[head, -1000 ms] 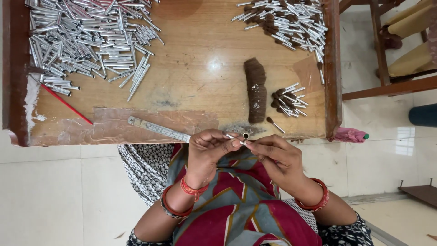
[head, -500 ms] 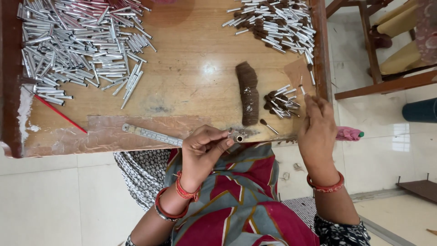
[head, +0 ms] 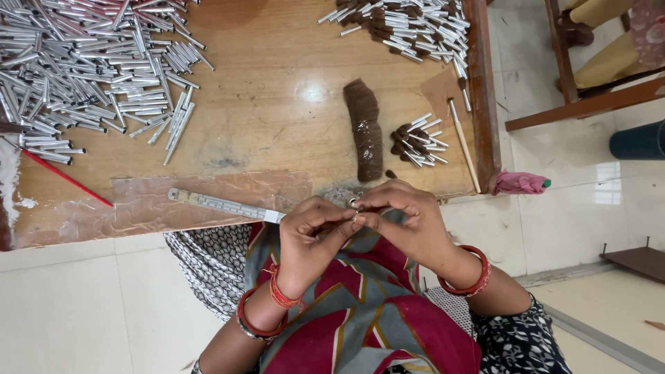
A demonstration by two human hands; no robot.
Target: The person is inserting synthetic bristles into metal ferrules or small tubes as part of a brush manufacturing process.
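Observation:
My left hand (head: 312, 232) and my right hand (head: 405, 218) meet over my lap at the front edge of the wooden table (head: 277, 125). Between the fingertips of both hands sits a small silver metal tube (head: 353, 203), seen end-on. Just beyond my hands lies a dark brown lump of clay-like material (head: 365, 129). A small heap of silver tubes with brown-filled ends (head: 415, 140) lies right of the lump. A thin wooden stick (head: 463, 144) rests near the table's right rim.
A big pile of plain silver tubes (head: 83, 69) covers the table's far left. A second pile of filled tubes (head: 405, 24) lies at the far right. A steel ruler (head: 225, 206) and red stick (head: 66, 178) lie near the front edge. A pink cloth (head: 519, 183) hangs off the right corner.
My right hand has come back from the small heap of filled tubes to my left hand. Both hands now pinch one tube together.

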